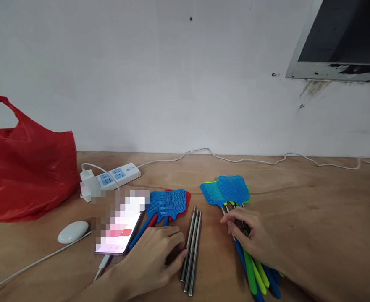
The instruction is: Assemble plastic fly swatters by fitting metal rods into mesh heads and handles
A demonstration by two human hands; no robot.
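We are pressing our left hand flat beside loose steel rods at six o'clock while our right hand is pinching finished fly swatters' shafts at four o'clock, a rodless swatter pile waiting.

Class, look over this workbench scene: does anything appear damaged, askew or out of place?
Yes. The wall below the window frame has dark streaks and chipped marks, like water staining. On the table, the fly swatters and metal rods lie neatly grouped.

Left hand palm down, fingers spread flat; right hand fingers curled, pinching.
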